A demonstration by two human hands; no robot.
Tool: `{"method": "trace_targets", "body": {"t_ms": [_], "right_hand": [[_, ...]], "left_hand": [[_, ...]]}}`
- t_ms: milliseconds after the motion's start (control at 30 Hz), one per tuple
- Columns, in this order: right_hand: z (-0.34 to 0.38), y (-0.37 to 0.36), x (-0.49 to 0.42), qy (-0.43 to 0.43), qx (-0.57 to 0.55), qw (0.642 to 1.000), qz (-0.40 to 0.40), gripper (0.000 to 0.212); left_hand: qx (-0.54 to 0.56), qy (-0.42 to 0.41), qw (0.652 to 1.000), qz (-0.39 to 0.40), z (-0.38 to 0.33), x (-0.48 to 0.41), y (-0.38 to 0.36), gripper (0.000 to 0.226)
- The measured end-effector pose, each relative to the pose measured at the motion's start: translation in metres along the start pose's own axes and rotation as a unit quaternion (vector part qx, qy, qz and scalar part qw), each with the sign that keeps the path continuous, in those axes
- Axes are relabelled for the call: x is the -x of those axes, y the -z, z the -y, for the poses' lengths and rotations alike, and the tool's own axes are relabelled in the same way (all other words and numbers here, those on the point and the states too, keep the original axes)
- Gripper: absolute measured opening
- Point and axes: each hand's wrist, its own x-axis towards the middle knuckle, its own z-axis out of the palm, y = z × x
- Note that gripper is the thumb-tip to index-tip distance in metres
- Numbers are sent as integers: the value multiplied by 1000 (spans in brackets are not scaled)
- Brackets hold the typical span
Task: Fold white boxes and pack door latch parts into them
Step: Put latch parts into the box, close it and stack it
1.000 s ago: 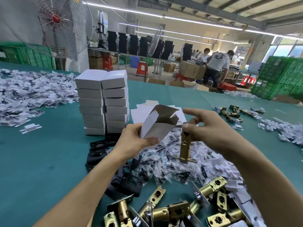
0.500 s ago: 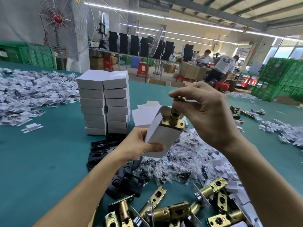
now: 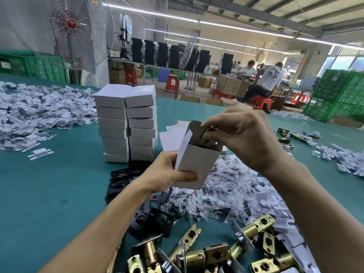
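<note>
The latch (image 3: 204, 140), outside a second ago, is sinking into the box (image 3: 197, 166), my right fingers (image 3: 215, 123) pinching its top. My left hand (image 3: 165, 175) is gripping the box; closing is probably nearing.

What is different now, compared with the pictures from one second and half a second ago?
The right hand lifted the brass latch from beside the white box up over its open top and has now lowered it mostly inside, still pinching it. The left hand keeps gripping the box; the stack of closed boxes stayed in place.
</note>
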Motion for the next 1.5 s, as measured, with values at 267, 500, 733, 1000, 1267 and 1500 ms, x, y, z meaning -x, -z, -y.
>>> {"method": "trace_targets", "body": {"t_ms": [267, 500, 733, 1000, 1267, 1500], "right_hand": [[-34, -5, 21, -87, 45, 989, -110, 15], [-104, -8, 90, -391, 180, 888, 162, 32], [-119, -14, 120, -408, 205, 858, 236, 21], [-112, -3, 115, -379, 157, 902, 134, 17], [-27, 22, 63, -218, -161, 952, -144, 29], [30, 3, 32, -12, 44, 987, -155, 17]], "left_hand": [[-4, 9, 999, -53, 6, 1, 1, 43], [76, -12, 994, -82, -2, 2, -5, 52], [197, -32, 975, -97, -7, 3, -10, 51], [119, -54, 986, -106, -1, 1, -11, 40], [41, -45, 992, -111, 2, 1, -14, 40], [31, -101, 988, -115, 2, 3, -22, 30]]}}
